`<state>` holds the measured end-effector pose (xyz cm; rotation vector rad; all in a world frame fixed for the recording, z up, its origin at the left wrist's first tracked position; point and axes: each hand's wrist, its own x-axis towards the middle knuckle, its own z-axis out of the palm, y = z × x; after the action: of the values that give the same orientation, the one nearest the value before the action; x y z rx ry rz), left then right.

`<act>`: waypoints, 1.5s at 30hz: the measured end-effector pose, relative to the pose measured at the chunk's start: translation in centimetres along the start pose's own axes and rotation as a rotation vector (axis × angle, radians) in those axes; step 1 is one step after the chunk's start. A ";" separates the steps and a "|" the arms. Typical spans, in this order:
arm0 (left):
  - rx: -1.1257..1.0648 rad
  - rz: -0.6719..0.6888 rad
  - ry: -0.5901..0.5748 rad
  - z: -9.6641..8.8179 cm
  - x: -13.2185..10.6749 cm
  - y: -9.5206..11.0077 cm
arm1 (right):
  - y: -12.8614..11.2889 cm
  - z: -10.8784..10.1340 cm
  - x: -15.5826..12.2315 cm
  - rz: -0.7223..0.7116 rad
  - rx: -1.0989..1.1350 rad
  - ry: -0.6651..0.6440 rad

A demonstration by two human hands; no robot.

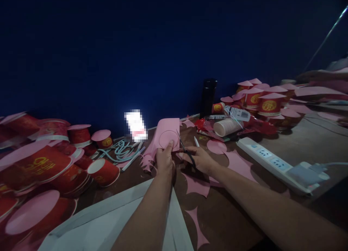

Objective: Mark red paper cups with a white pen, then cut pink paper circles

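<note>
My left hand (pixel 165 158) pinches a pink paper sheet (pixel 166 133) with a circle drawn on it, holding it upright over the brown table. My right hand (pixel 199 158) grips black scissors (pixel 186 149), whose blades point up at the sheet's right edge. Pink paper offcuts (pixel 196 185) lie on the table under and in front of both hands. A white pen (pixel 196 141) rests just beyond my right hand.
Red paper cups (pixel 40 167) with pink lids are heaped at the left, more cups (pixel 269 104) stand at the back right. A white power strip (pixel 274 163), a stack of plain cups (pixel 227 127), a black bottle (pixel 208 97) and a coil of blue cord (pixel 119 151) lie around.
</note>
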<state>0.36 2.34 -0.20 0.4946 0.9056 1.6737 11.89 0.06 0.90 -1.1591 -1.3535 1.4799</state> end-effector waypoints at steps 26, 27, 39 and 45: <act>0.018 0.022 0.047 -0.3 0.3 -0.4 | -0.2 0.2 -0.2 0.010 0.025 0.010; 0.013 0.027 0.049 -0.3 0.4 -0.4 | -0.2 0.3 -0.2 0.006 0.026 0.010; -0.012 0.033 0.051 0.0 0.2 -0.1 | 0.1 0.1 0.0 0.005 0.023 -0.013; -0.011 0.023 0.022 -0.1 0.3 -0.2 | 0.6 -0.1 0.1 -0.016 0.003 0.002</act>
<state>0.28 2.64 -0.47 0.4815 0.9094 1.7066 11.98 0.16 0.24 -1.1455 -1.3562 1.4689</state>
